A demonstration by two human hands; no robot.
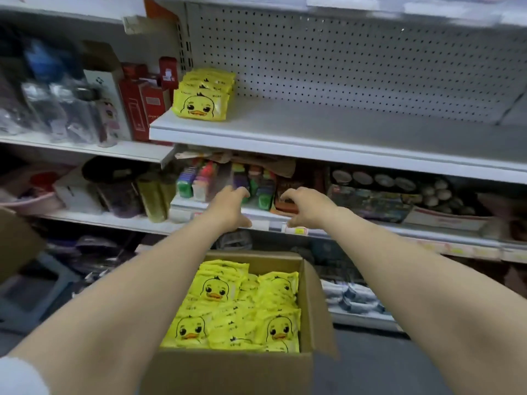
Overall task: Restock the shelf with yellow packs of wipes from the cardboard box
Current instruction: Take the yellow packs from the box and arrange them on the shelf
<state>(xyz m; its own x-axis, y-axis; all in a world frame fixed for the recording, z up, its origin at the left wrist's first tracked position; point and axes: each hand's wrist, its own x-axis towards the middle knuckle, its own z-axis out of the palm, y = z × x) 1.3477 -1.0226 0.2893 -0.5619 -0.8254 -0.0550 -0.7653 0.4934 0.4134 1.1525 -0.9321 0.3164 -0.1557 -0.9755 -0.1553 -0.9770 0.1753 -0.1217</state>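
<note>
Left hand (228,208) and right hand (308,208) stretch forward side by side, empty, fingers loosely curled. Beneath them the cardboard box (228,372) lies open, full of yellow packs (236,309) — handy under the shelf (342,132), where one stack (204,95) probably starts the row at its left end

Yellow duck packs (236,309) fill open cardboard box (313,303).

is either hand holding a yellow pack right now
No, the left hand and right hand are empty, above the packs in the box.
</note>
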